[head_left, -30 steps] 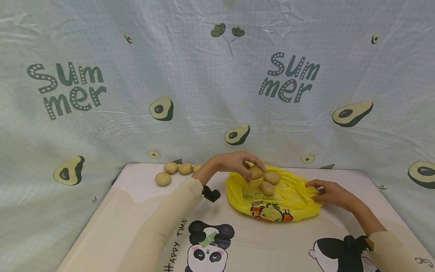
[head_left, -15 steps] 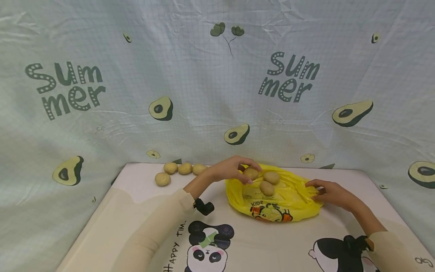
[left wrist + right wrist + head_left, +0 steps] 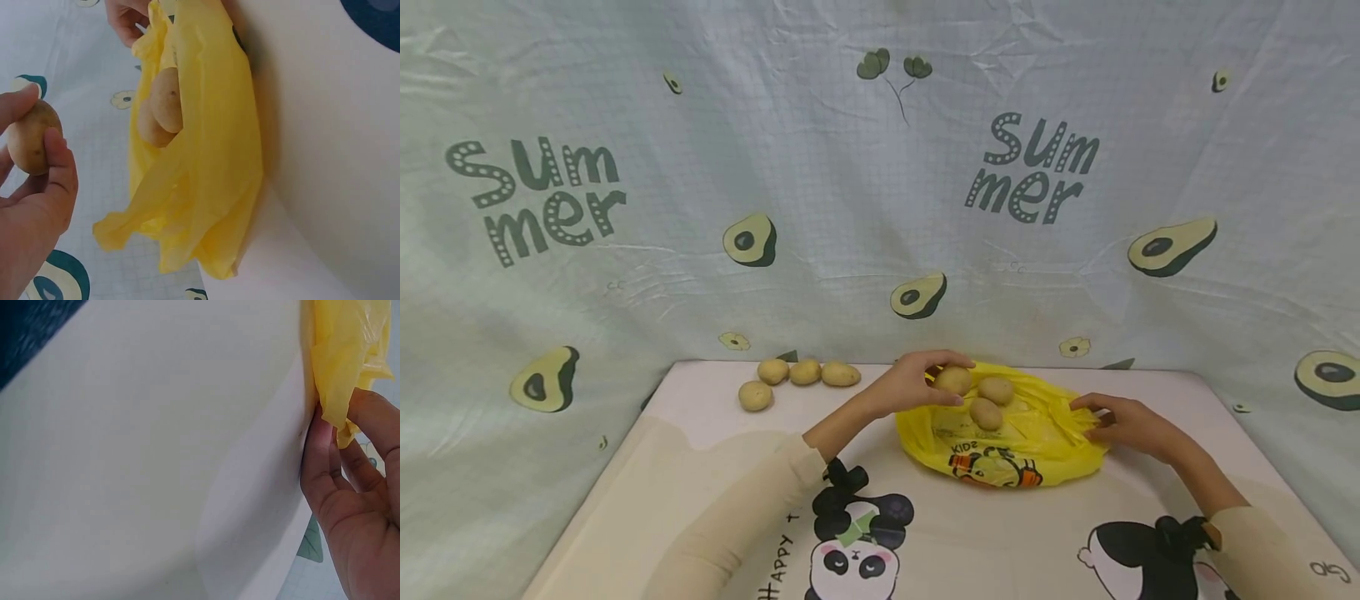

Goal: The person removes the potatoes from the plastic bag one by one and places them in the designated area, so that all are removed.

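Observation:
My left hand (image 3: 908, 388) grips a potato (image 3: 953, 382) between thumb and fingers, over the left end of a yellow plastic bag (image 3: 1041, 433). From the left wrist, this potato (image 3: 34, 139) shows raised clear of the bag's side. Two more potatoes, one at the back (image 3: 996, 391) and one nearer (image 3: 986, 413), sit in the bag's mouth. At the bag's right end my right hand (image 3: 1129, 427) pinches the gathered plastic; the right wrist view shows the yellow film (image 3: 340, 375) between its thumb and fingers.
Several potatoes lie at the table's back left, including an oblong one (image 3: 840, 374) and a rounder one (image 3: 756, 396) in front. A printed curtain (image 3: 820, 167) hangs right behind the table's (image 3: 700, 467) back edge.
My left hand has shifted slightly left and down with the potato, and its forearm has drawn back, uncovering the oblong potato on the table. The right hand stays at the bag.

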Demonstrator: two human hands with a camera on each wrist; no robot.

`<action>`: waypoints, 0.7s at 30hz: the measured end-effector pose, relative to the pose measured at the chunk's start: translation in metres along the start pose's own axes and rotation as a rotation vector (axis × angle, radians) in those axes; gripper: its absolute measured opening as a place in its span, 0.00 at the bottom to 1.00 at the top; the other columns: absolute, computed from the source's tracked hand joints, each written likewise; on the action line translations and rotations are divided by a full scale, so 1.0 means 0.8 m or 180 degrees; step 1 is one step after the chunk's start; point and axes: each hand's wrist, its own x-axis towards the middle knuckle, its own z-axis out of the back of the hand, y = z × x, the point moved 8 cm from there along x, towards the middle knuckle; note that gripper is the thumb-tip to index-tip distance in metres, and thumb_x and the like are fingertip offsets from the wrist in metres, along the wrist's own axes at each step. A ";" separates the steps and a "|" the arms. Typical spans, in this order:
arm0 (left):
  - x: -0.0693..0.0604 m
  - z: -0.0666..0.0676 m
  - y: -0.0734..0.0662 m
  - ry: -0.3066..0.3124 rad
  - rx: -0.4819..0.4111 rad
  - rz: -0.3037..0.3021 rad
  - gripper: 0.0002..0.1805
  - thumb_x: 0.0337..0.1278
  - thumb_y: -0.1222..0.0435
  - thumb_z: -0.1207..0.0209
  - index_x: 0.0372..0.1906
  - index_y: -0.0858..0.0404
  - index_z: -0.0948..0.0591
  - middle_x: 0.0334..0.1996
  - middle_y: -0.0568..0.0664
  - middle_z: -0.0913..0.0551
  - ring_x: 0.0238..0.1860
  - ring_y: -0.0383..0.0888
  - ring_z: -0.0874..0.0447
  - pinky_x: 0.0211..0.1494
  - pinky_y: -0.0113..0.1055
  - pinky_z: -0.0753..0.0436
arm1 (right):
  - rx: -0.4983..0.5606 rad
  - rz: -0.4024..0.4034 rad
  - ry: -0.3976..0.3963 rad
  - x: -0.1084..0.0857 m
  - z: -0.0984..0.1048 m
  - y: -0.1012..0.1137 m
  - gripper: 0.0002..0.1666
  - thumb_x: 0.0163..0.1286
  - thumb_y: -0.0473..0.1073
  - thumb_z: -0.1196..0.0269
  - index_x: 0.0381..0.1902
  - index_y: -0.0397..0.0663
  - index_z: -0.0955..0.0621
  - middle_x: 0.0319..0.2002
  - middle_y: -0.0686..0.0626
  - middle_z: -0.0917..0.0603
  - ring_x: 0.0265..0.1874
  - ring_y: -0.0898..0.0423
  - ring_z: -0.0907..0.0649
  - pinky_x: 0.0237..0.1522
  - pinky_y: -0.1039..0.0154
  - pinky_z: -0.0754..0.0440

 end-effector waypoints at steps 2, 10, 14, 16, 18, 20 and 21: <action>-0.004 -0.001 -0.001 0.0001 -0.0028 -0.0061 0.27 0.60 0.61 0.29 0.65 0.55 0.20 0.62 0.46 0.20 0.52 0.42 0.20 0.52 0.29 0.18 | -0.0010 -0.0016 -0.0006 0.000 0.000 0.000 0.28 0.67 0.40 0.31 0.64 0.44 0.23 0.61 0.32 0.23 0.51 0.43 0.18 0.51 0.50 0.15; -0.021 -0.001 -0.008 0.0053 0.0003 -0.0246 0.24 0.61 0.68 0.31 0.63 0.58 0.19 0.61 0.48 0.18 0.52 0.40 0.20 0.55 0.30 0.20 | 0.0033 -0.0006 0.0008 -0.001 0.000 0.002 0.28 0.67 0.39 0.31 0.64 0.42 0.23 0.61 0.32 0.23 0.51 0.42 0.18 0.52 0.49 0.15; -0.031 0.001 -0.007 0.0012 0.0107 -0.0262 0.25 0.61 0.67 0.31 0.63 0.58 0.19 0.61 0.47 0.18 0.56 0.41 0.21 0.60 0.33 0.21 | 0.0047 0.0014 0.0001 -0.001 0.000 0.002 0.28 0.67 0.40 0.31 0.64 0.42 0.23 0.61 0.32 0.24 0.50 0.43 0.18 0.51 0.49 0.15; -0.036 0.002 -0.007 0.0000 0.0131 -0.0248 0.25 0.60 0.67 0.30 0.63 0.58 0.19 0.62 0.47 0.18 0.59 0.42 0.22 0.62 0.35 0.21 | 0.0048 0.0019 -0.0003 0.000 -0.001 0.002 0.28 0.67 0.40 0.31 0.64 0.42 0.23 0.61 0.31 0.24 0.50 0.43 0.18 0.51 0.50 0.15; -0.041 0.003 -0.006 -0.0009 0.0128 -0.0237 0.25 0.60 0.66 0.30 0.63 0.59 0.19 0.61 0.46 0.18 0.60 0.42 0.22 0.63 0.38 0.22 | 0.0038 0.0028 -0.0008 0.000 -0.001 0.002 0.28 0.67 0.40 0.31 0.63 0.42 0.23 0.61 0.32 0.24 0.50 0.43 0.18 0.51 0.50 0.15; -0.045 0.004 -0.005 -0.0024 0.0125 -0.0228 0.25 0.60 0.66 0.30 0.63 0.59 0.19 0.61 0.46 0.18 0.61 0.42 0.22 0.63 0.39 0.22 | 0.0030 0.0043 -0.0013 0.000 -0.001 0.002 0.28 0.67 0.39 0.31 0.63 0.42 0.23 0.60 0.31 0.23 0.50 0.43 0.18 0.51 0.50 0.15; -0.047 0.004 -0.005 -0.0031 0.0121 -0.0219 0.25 0.60 0.65 0.30 0.63 0.59 0.19 0.61 0.46 0.18 0.61 0.42 0.22 0.64 0.39 0.22 | 0.0030 0.0053 -0.0016 0.000 -0.001 0.002 0.28 0.67 0.39 0.31 0.63 0.42 0.23 0.61 0.31 0.23 0.50 0.43 0.18 0.51 0.50 0.15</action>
